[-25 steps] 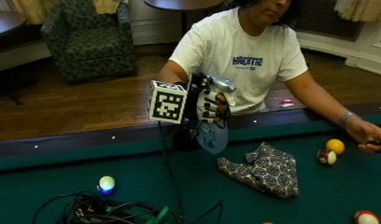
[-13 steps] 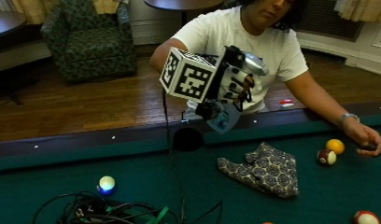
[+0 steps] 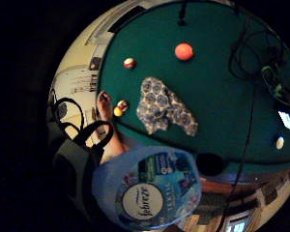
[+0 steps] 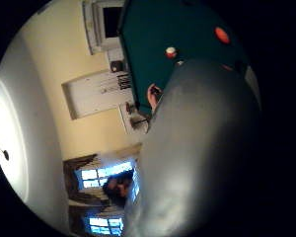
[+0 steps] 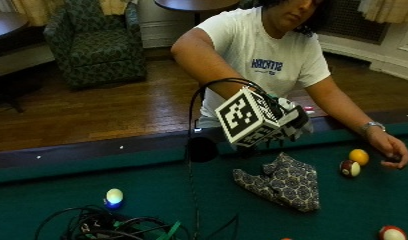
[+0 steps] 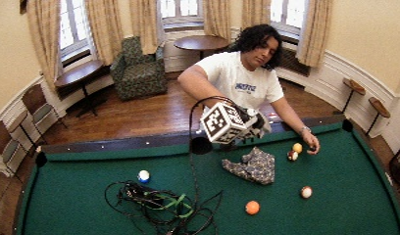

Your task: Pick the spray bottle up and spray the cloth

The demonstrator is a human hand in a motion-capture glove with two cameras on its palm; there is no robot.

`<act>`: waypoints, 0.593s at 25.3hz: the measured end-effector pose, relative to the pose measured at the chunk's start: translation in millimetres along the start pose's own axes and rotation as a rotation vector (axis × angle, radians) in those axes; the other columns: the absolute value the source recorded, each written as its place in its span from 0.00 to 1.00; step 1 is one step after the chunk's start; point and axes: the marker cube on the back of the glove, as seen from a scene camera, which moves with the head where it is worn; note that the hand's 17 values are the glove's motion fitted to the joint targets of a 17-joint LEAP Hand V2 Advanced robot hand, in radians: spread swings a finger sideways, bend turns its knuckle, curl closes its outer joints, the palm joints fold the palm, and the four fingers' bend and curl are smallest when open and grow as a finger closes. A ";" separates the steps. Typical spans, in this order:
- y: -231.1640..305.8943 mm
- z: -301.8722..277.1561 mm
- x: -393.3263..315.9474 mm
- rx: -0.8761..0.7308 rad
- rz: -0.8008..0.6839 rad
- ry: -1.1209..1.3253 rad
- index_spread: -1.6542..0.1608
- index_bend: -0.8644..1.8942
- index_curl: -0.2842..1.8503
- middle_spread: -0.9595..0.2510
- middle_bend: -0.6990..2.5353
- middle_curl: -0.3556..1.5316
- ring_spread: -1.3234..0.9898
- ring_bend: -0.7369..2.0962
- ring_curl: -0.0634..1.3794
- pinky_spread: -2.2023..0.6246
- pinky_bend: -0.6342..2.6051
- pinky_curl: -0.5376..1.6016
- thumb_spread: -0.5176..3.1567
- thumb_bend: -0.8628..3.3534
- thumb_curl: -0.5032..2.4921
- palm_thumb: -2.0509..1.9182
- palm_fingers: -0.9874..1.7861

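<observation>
My gloved right hand [image 5: 286, 116] grips the spray bottle [image 3: 150, 191], a blue bottle with a Febreze label, in the air above the pool table's near rail. In the outside view the bottle is mostly hidden behind the hand. Its grey side [image 4: 197, 148] fills the thumb side palm view. The patterned blue-grey cloth [image 5: 284, 182] lies crumpled on the green felt just below and in front of the hand, also seen as the cloth [image 3: 164, 106] and the cloth [image 6: 252, 166]. The bottle hangs apart from it.
The person's bare left hand [image 5: 390, 150] rests on the felt beside a yellow ball [image 5: 358, 156] and a striped ball [image 5: 350, 168]. A cable bundle [image 5: 111, 227] and a white ball [image 5: 114, 196] lie at the left. A side pocket [image 5: 203, 149] sits in the rail. An orange ball [image 6: 252, 207] lies beyond the cloth.
The hand with the bottle rose, then moved right and down toward the cloth, now tilted over it. The cloth and balls have not moved.
</observation>
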 end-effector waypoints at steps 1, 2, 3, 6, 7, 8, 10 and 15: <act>-2.7 7.6 2.6 -0.026 0.027 0.018 0.76 0.47 0.41 0.62 0.42 0.50 0.48 0.54 0.40 0.67 0.35 0.46 0.20 0.20 0.42 0.75 0.86; -4.7 15.3 5.3 -0.056 0.056 0.032 0.76 0.47 0.41 0.62 0.42 0.50 0.48 0.54 0.40 0.67 0.35 0.46 0.20 0.20 0.42 0.75 0.86; -6.2 22.9 8.1 -0.087 0.086 0.045 0.76 0.47 0.41 0.62 0.42 0.50 0.48 0.54 0.40 0.67 0.35 0.46 0.20 0.20 0.42 0.75 0.86; -12.1 44.6 18.4 -0.168 0.167 0.088 0.76 0.47 0.41 0.62 0.42 0.50 0.48 0.54 0.40 0.67 0.35 0.46 0.20 0.20 0.43 0.75 0.86; -14.9 51.6 22.7 -0.186 0.193 0.105 0.76 0.47 0.41 0.62 0.42 0.50 0.48 0.54 0.40 0.67 0.35 0.46 0.20 0.20 0.43 0.75 0.86; -17.9 58.3 27.6 -0.200 0.218 0.125 0.76 0.47 0.41 0.62 0.42 0.50 0.48 0.54 0.40 0.67 0.35 0.46 0.20 0.20 0.43 0.75 0.86; -23.9 71.7 39.5 -0.223 0.272 0.173 0.76 0.47 0.41 0.62 0.42 0.50 0.48 0.54 0.40 0.67 0.35 0.46 0.20 0.20 0.43 0.75 0.86; -33.5 104.2 70.6 -0.318 0.417 0.287 0.76 0.47 0.41 0.62 0.42 0.50 0.48 0.54 0.40 0.67 0.35 0.46 0.20 0.20 0.43 0.75 0.86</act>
